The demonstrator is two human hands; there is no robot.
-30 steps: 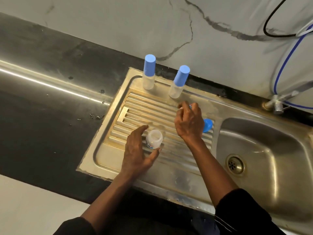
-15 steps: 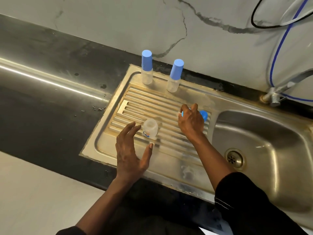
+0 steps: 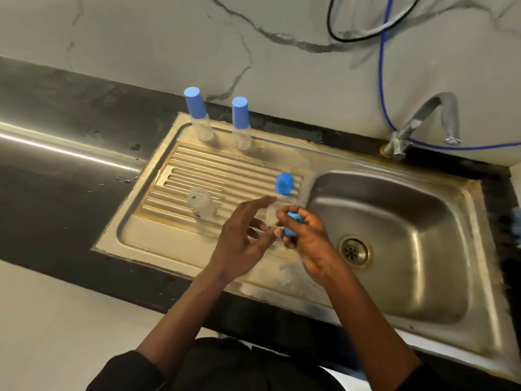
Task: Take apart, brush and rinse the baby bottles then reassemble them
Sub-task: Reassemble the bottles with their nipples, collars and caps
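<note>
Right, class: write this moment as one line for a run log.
right hand: grips blue piece; left hand: open, beside it; uncapped bottle: on drainboard; two capped bottles: upright at back

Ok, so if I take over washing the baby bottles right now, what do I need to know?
Left hand: open, fingers straight, beside the right.
Right hand: grips a blue piece.
Open clear bottle stands on the drainboard; blue cap sits near the basin. Two capped bottles wait at the back.
Done: one bottle apart.
Left: open the other two, then brush, rinse and reassemble all.
</note>
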